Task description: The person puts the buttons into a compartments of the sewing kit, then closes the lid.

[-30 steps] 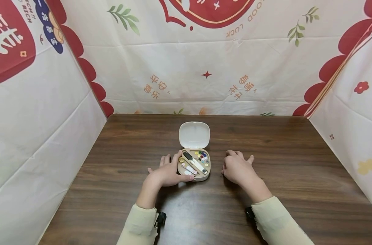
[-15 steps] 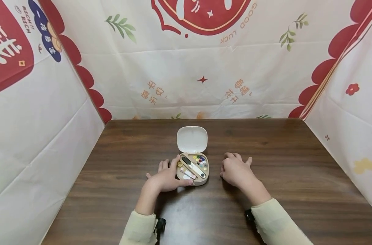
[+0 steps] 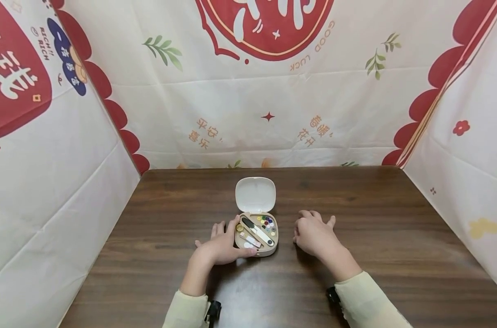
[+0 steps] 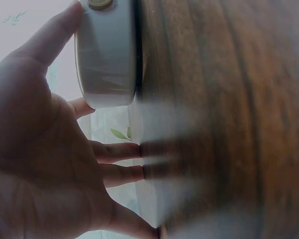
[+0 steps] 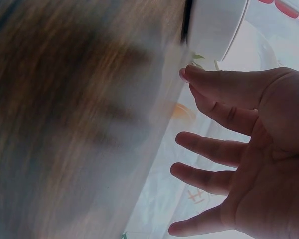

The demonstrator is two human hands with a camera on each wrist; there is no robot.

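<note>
An open sewing kit box (image 3: 268,252), with its white lid (image 3: 255,195) raised at the back, rests on the table. My left hand (image 3: 219,248) holds its left side, thumb at the front edge and index finger further back; the other fingers spread onto the tabletop. The left wrist view shows the thumb by a gold clasp (image 4: 99,4). Inside lie colourful buttons (image 3: 267,221), a slim black-and-white tool (image 3: 260,233) and a gold ring (image 3: 240,227). To the box's right, my right hand (image 3: 314,233) hovers low, thumb and index tips together; whether they pinch something small I cannot tell.
The dark wooden table (image 3: 379,218) reaches back to a printed white cloth (image 3: 232,100). Similar cloth walls (image 3: 68,182) stand along both sides. Each wrist carries a small black camera, and cream sleeves (image 3: 188,310) cover the forearms.
The head view has tilted up slightly, so table, box and hands sit lower in the picture. Both hands keep nearly the same places relative to the box.
</note>
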